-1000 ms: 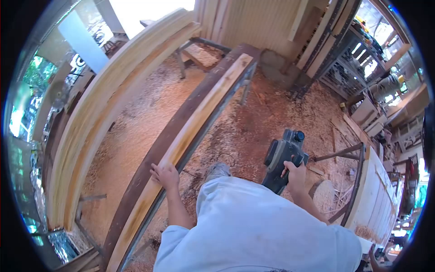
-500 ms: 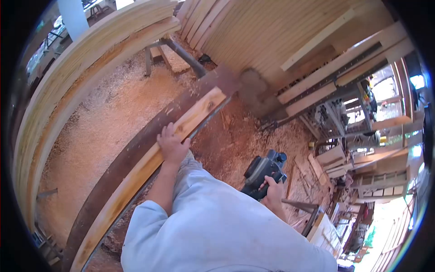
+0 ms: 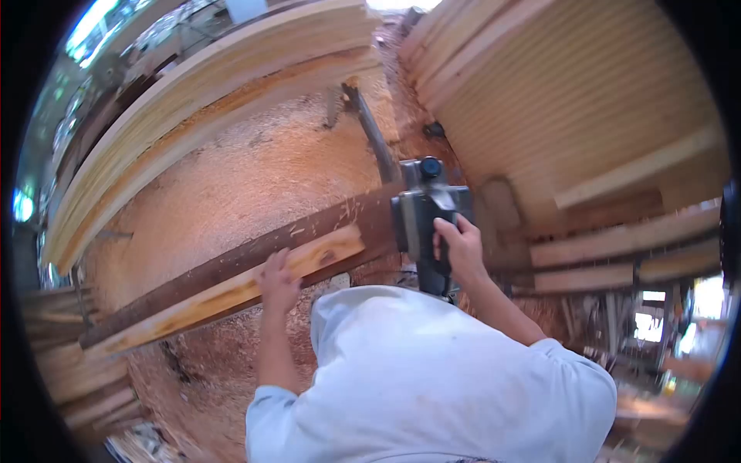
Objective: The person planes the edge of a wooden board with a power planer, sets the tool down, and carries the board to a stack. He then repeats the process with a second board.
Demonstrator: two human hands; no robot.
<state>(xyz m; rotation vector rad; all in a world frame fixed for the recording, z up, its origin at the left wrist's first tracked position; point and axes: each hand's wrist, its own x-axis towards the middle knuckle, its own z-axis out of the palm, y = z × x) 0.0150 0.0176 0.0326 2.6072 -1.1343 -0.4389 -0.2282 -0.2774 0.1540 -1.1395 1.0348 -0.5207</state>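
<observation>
My right hand (image 3: 461, 245) grips the handle of a dark electric hand planer (image 3: 423, 212), held at the right end of the dark brown beam (image 3: 231, 270). A narrow, light-coloured board (image 3: 316, 255) with a knot near its right end lies along this beam. On the board rests my left hand (image 3: 279, 284), fingers apart and slightly blurred, to the left of the knot. The planer is past the board's right end and apart from it. Its underside is hidden.
Long pale planks (image 3: 224, 85) stand across the back left. Wood shavings (image 3: 255, 162) cover the floor. A metal support leg (image 3: 370, 131) stands behind the beam. At the right are a large ribbed wooden panel (image 3: 571, 100) and stacked timber (image 3: 587, 282).
The planer, in my right hand, has come up from low beside my body to the beam's right end. My left hand stays on the board. The view has turned to the right.
</observation>
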